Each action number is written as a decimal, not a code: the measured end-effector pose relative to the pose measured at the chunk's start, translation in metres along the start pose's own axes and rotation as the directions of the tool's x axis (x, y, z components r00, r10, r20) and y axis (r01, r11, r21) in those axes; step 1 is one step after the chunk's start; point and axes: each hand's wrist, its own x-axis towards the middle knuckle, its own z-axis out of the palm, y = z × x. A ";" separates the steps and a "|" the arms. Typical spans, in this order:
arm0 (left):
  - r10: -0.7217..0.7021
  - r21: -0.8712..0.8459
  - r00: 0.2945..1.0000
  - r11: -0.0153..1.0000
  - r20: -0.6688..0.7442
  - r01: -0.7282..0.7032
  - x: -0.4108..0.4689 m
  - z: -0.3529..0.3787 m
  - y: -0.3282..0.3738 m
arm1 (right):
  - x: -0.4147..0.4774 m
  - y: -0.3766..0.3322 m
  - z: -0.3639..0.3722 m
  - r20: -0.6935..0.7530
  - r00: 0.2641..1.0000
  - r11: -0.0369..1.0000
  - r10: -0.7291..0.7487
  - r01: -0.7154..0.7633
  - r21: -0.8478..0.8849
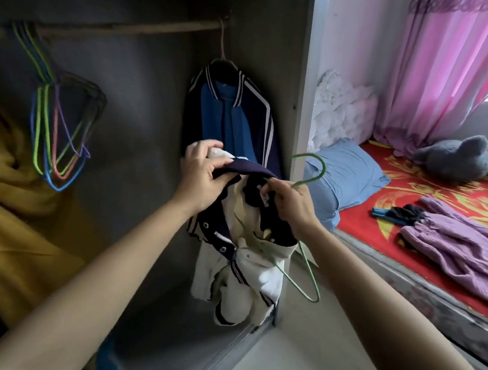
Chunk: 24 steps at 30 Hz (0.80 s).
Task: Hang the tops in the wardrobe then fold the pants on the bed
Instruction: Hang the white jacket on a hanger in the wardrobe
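In front of the open wardrobe I hold a white top with a navy collar [240,270]. My left hand [202,173] grips the navy collar at its left side. My right hand [291,203] pinches the collar's right side together with a green wire hanger [312,172], whose hook points up and whose lower corner sticks out below the top. A blue and navy jacket [232,118] hangs on the wooden rail [126,29] at the right end. Purple pants [459,241] lie spread on the bed [357,220] at the right.
Several empty coloured hangers [57,127] hang at the rail's left end. A yellow cloth [16,199] fills the wardrobe's lower left. On the bed are a blue pillow [343,176], a grey plush toy [456,157] and dark small garments [401,213]. Pink curtains [444,68] cover the window.
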 end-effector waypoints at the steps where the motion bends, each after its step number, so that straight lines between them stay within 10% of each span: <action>1: 0.054 0.104 0.998 0.993 0.019 -0.055 0.004 -0.004 -0.003 | -0.002 -0.006 -0.002 0.041 0.999 0.999 -0.032 0.033 -0.015; 8: 0.033 0.189 0.999 0.981 0.027 -0.037 0.011 0.008 -0.008 | 0.009 -0.024 -0.011 -0.013 0.961 0.939 -0.275 0.266 -0.218; 12: 0.015 0.153 0.998 0.988 0.059 -0.024 0.003 0.024 -0.002 | 0.006 0.006 -0.034 -0.064 0.911 0.622 -0.407 0.225 -0.750; 19: -0.051 0.121 0.997 0.992 0.066 0.043 -0.013 0.048 0.033 | -0.016 0.047 -0.019 -0.112 0.903 0.738 -0.415 0.262 -0.622; 24: -0.053 0.143 0.997 0.989 0.051 0.045 -0.020 0.044 0.022 | -0.032 0.065 -0.049 -0.117 0.775 0.588 -0.621 0.363 -0.723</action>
